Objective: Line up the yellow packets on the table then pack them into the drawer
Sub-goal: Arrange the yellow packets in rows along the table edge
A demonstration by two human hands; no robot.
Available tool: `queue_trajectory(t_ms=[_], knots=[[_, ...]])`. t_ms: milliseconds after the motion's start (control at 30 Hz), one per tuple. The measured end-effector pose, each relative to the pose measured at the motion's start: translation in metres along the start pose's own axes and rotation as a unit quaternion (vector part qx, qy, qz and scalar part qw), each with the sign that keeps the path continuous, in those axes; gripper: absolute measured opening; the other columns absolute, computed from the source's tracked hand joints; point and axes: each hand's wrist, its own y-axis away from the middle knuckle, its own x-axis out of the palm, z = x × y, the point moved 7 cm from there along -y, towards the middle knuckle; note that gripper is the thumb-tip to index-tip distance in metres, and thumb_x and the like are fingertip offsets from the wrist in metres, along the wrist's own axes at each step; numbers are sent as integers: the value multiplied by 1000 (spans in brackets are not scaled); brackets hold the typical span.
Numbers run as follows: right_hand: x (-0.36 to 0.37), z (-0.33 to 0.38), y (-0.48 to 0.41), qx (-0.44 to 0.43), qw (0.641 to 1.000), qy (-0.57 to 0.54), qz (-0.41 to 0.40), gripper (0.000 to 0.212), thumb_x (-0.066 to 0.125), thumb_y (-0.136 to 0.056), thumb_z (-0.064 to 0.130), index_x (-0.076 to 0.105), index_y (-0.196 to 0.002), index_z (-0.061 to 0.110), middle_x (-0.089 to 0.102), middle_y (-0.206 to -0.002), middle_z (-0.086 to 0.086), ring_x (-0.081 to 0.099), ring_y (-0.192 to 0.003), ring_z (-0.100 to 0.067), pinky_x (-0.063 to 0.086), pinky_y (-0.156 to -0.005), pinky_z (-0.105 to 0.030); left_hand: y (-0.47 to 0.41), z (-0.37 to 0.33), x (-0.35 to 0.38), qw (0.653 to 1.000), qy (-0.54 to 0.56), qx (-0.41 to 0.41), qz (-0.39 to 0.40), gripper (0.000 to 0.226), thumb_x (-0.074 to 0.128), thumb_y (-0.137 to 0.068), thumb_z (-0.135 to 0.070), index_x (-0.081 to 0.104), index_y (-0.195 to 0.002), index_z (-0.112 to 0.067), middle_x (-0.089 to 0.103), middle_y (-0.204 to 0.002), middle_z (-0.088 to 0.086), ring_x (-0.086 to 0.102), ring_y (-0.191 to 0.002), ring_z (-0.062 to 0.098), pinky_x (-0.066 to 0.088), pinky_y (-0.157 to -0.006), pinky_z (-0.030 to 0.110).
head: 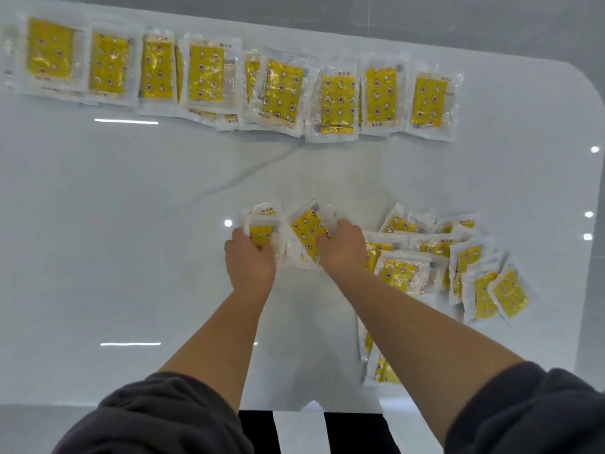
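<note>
Several yellow packets in clear wrappers lie in a row (209,73) along the far side of the white table (114,224), some overlapping. A loose heap of more packets (458,263) sits at the right. In the middle, my left hand (250,260) grips a packet (262,232) from its near edge. My right hand (342,249) holds a tilted packet (307,229) beside it. The two held packets overlap a few white-edged ones beneath them. No drawer is in view.
A few more packets (376,365) lie partly hidden under my right forearm near the table's front edge. The table's rounded right corner (586,80) and its right edge are close to the heap. Dark sleeves cover my upper arms.
</note>
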Motion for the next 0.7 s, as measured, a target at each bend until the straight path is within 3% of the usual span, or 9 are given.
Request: queue_trajectory(t_ms=[100,167,300,433,567,700], knots=[[-4,8,5,-17,998,-63,10,22,57,-89,22,53,-103,6,53,-94,-4,50,-87,-22,37,-69,-30,-12,6,-21,997,61,9,39,23,64,-85,-14,50,-104,-11,52,-83,-5,52,-82,20,38,-70,28],[-7,23,9,-22,994,-109,8,21,60,-87,22,54,-97,4,53,-86,-4,50,-80,-21,38,-60,-30,-23,9,-41,994,89,14,61,24,65,-85,-14,51,-105,-16,55,-87,-7,53,-84,17,39,-72,27],[-3,81,22,-38,979,-201,-10,18,64,-84,20,59,-98,8,65,-94,-5,61,-86,-21,50,-74,-34,-64,15,-106,988,135,29,72,33,67,-80,-15,58,-111,-22,64,-96,-8,63,-91,16,55,-81,37],[23,162,26,-46,957,-288,-10,17,65,-83,14,63,-99,11,68,-96,-7,66,-90,-22,56,-79,-35,-118,7,-194,985,153,67,50,31,69,-78,-13,60,-105,-25,65,-92,-9,65,-91,17,56,-84,42],[43,243,13,-50,940,-337,-35,13,66,-84,16,62,-96,16,68,-98,-5,66,-91,-21,55,-81,-35,-181,-13,-262,981,174,88,23,34,72,-80,-16,59,-111,-23,65,-97,-6,64,-93,18,56,-84,41],[44,298,-11,-45,929,-360,-79,17,64,-87,17,59,-103,13,63,-96,-3,61,-86,-17,50,-71,-27,-237,-49,-288,978,169,117,26,43,74,-74,-19,60,-115,-20,67,-105,-1,65,-95,18,57,-84,42]])
